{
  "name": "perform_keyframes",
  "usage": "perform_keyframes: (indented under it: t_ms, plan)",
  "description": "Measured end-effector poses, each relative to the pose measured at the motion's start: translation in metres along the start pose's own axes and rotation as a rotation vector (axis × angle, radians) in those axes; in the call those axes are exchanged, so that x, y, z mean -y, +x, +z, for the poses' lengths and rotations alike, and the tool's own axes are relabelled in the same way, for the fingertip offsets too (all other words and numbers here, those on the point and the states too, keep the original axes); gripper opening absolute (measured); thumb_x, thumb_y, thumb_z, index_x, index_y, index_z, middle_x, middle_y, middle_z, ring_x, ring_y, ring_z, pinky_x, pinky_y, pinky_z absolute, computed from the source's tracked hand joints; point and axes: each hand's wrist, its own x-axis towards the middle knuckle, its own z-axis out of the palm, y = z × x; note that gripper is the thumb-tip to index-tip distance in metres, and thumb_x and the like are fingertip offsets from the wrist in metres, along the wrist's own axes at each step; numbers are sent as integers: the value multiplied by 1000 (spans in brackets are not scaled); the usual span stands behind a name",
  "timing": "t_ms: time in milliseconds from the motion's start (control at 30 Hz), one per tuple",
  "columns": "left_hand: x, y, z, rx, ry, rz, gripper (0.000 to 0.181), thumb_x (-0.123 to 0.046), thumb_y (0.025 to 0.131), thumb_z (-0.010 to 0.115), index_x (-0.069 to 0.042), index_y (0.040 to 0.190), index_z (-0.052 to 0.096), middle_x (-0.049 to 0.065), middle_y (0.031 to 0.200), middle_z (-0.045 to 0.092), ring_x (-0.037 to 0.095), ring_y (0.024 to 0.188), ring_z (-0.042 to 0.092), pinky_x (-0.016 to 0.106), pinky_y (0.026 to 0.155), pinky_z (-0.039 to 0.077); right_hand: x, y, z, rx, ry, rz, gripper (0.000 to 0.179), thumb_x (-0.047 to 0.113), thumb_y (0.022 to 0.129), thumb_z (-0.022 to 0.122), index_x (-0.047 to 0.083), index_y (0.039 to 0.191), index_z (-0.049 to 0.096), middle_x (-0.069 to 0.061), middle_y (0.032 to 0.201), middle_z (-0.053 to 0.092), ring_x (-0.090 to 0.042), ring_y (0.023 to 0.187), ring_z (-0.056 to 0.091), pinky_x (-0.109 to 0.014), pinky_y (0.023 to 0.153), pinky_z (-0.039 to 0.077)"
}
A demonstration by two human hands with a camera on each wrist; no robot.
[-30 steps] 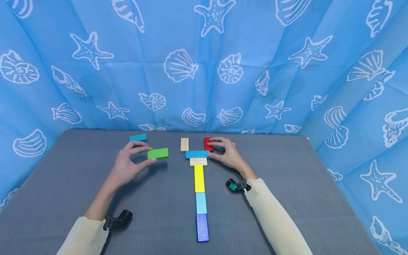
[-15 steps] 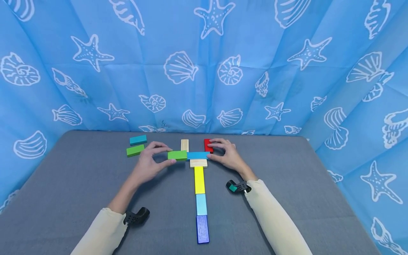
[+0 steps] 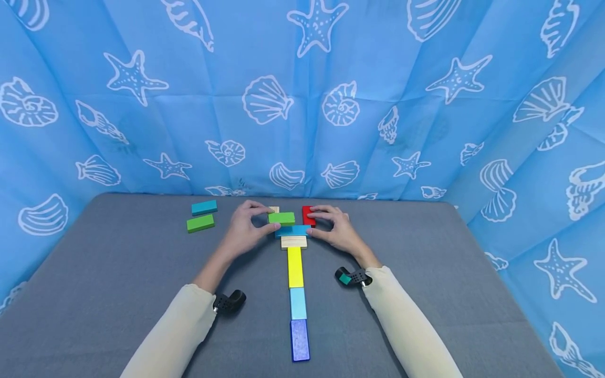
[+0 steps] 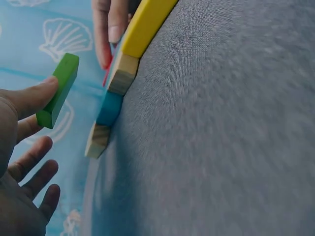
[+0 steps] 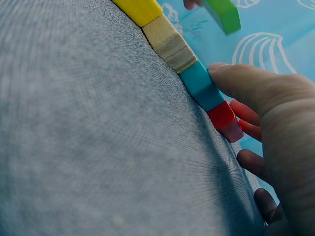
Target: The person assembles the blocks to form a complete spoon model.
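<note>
In the head view my left hand (image 3: 246, 229) pinches a green block (image 3: 282, 219) between thumb and fingers, raised over the blue block (image 3: 294, 230). The left wrist view shows its other fingers spread loosely. My right hand (image 3: 337, 227) stays low at the blue block's right end, thumb tip on that end and fingertips resting on the red block (image 3: 307, 214) behind it. Behind the blue block's left end, a plain wooden block (image 3: 273, 209) is partly hidden by the green one. Another plain wooden block (image 3: 294, 242) lies against the blue block's near side.
A yellow block (image 3: 295, 266), a light blue block (image 3: 298, 303) and a dark blue block (image 3: 300, 340) run in line toward me. A teal block (image 3: 204, 207) and a second green block (image 3: 200, 223) lie at the back left. A shell-patterned curtain (image 3: 302, 131) hangs behind the grey tabletop (image 3: 402, 294).
My left hand has carried the green block rightward from the left side to over the blue block, uncovering the second green block. My right hand has kept its place.
</note>
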Motion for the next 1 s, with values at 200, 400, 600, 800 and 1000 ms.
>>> perform_keyframes:
  t_ms: [200,400,600,800,1000]
  plan:
    - [-1,12,12,26,36,-14,47,-34,88,81,-8,126,72,14,128,58,35,124,48,59,106,35,1,0,0,0,4,0,50,26,88,81,12,133,68,-9,142,57,-34,133,44,-57,105,25]
    - [-1,21,23,41,97,-14,42,-34,89,80,-10,123,74,12,126,60,34,126,47,58,110,29,1,0,-1,1,10,-2,48,27,88,82,14,132,69,-9,142,56,-33,134,43,-57,105,25]
    - [-2,25,29,35,131,-22,41,-35,89,80,-11,121,75,11,124,61,33,126,46,56,110,28,0,0,0,3,12,-12,47,27,88,81,14,132,70,-8,142,57,-32,134,44,-57,105,26]
    - [0,27,33,36,147,-29,40,-35,90,80,-11,121,75,10,124,61,33,128,45,55,110,28,-1,0,0,6,8,-5,47,28,88,81,14,132,69,-8,143,56,-32,134,43,-56,104,25]
    - [2,27,33,44,154,-21,40,-35,90,79,-11,122,75,10,126,59,33,129,43,56,111,26,-1,0,0,9,5,-4,48,28,88,81,15,133,69,-7,143,56,-31,135,43,-56,105,25]
